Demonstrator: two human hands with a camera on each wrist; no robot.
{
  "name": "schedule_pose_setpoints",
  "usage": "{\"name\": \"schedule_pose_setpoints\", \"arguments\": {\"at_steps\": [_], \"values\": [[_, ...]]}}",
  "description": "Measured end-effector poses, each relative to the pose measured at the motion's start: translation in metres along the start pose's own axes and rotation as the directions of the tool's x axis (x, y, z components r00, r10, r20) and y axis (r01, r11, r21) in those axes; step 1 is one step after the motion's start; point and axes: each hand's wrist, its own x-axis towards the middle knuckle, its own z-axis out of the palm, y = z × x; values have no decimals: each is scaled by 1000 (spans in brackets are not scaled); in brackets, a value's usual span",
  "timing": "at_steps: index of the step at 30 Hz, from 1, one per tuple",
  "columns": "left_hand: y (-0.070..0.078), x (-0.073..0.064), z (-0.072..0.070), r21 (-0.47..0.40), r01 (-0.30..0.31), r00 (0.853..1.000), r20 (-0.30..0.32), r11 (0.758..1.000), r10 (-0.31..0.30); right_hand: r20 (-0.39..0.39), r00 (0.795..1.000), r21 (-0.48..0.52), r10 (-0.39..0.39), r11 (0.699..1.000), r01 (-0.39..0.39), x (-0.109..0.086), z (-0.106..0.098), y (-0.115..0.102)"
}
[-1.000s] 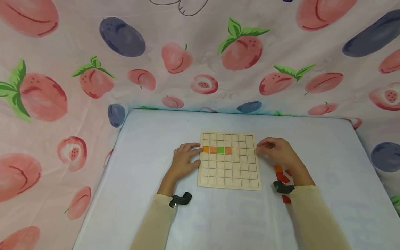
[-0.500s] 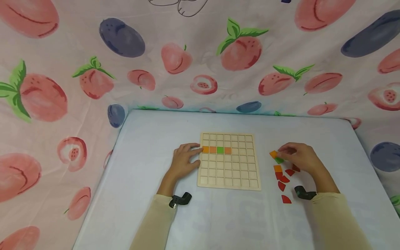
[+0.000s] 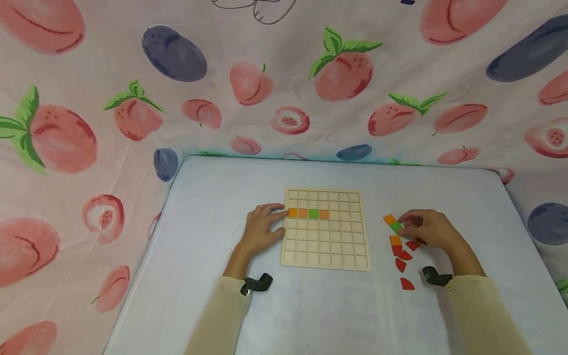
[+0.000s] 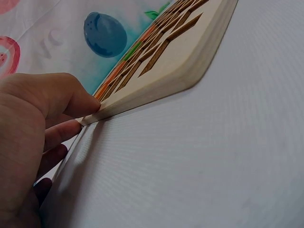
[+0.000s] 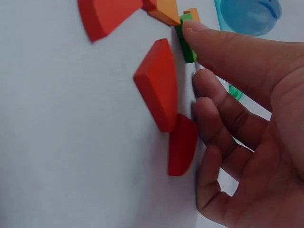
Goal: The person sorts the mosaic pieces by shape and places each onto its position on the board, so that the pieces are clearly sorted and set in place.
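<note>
My left hand rests at the left edge of a wooden grid board, its fingers and thumb touching the rim. In the left wrist view, the thumb lies against the board's edge. One board row bears an orange square, a green square and two salmon-orange squares. Right of the board, my right hand pinches a loose green square tile, which adjoins an orange square tile. In the right wrist view the thumb tip overlaps the green tile; the index finger is hidden.
Below the right hand lie another orange square, a red piece against it and several red quarter-circle pieces. A fruit-print cloth hangs behind and left of the white table.
My right hand has moved from the board's right edge to the loose tiles, then slightly lower, its fingers coming to the green tile. The left hand stays in place.
</note>
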Motion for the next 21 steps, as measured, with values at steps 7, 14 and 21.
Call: {"name": "schedule_pose_setpoints", "arguments": {"at_steps": [7, 14, 21], "values": [[1, 0, 0, 9, -1, 1000, 1, 1000, 1, 22, 1000, -4, -16, 1000, 16, 3, 1, 0], [1, -1, -1, 3, -6, 1000, -11, 1000, 6, 26, 999, 1, -36, 999, 36, 4, 0, -1], [1, 0, -1, -2, -7, 1000, -11, 1000, 7, 20, 999, 11, -32, 999, 32, 5, -2, 0]]}}
